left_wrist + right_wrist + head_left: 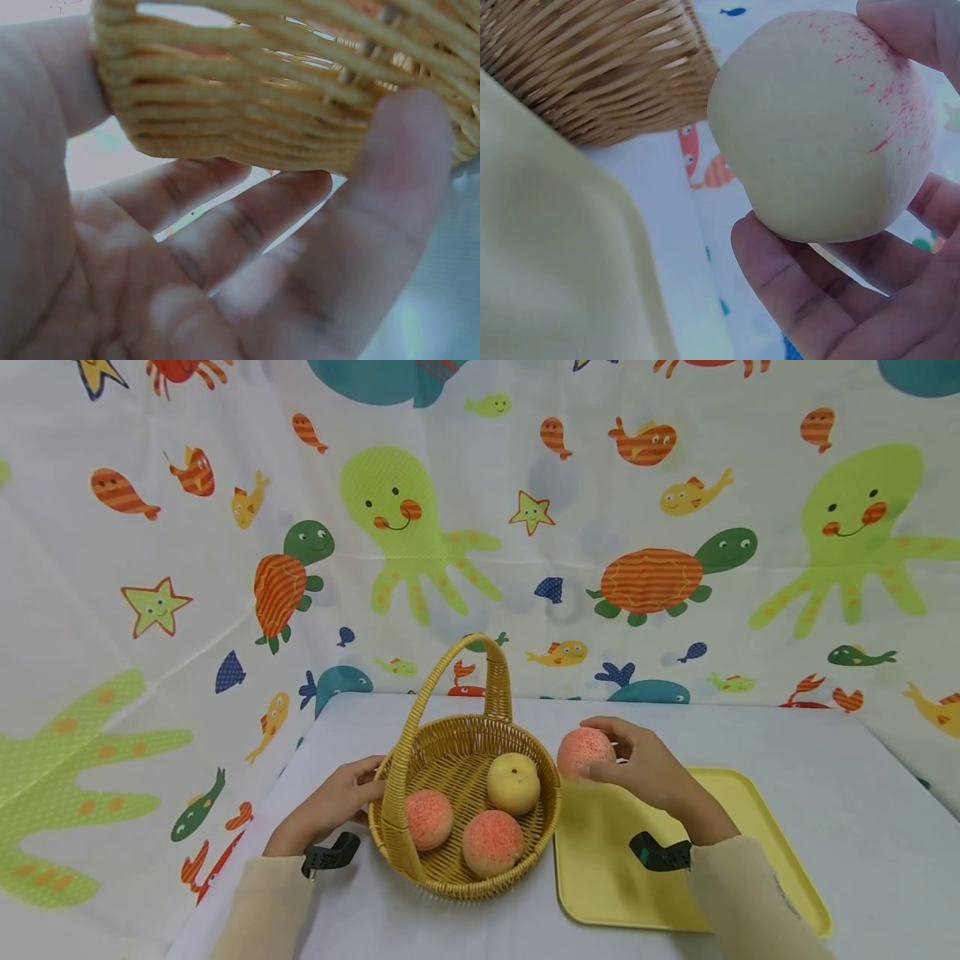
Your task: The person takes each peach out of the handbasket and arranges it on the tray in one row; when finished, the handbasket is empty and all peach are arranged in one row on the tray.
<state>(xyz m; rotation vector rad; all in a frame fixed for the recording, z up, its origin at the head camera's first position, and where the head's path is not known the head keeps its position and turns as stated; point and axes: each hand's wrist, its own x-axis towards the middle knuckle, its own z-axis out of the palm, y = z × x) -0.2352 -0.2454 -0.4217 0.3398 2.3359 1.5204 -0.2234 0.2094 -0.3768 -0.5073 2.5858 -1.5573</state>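
My right hand holds a peach, thumb on one side and fingers on the other. It is just right of the basket's rim, over the tray's far left corner; the right wrist view shows the pale side of this peach. A wicker basket with a tall arched handle stands on the table, gripped at its left side by my left hand. Up close, the thumb lies against the woven wall. Inside the basket are two pink peaches and a yellow one.
A yellow tray lies right of the basket, partly under my right forearm. The white table ends at a curtain printed with sea animals, which hangs behind and at the left.
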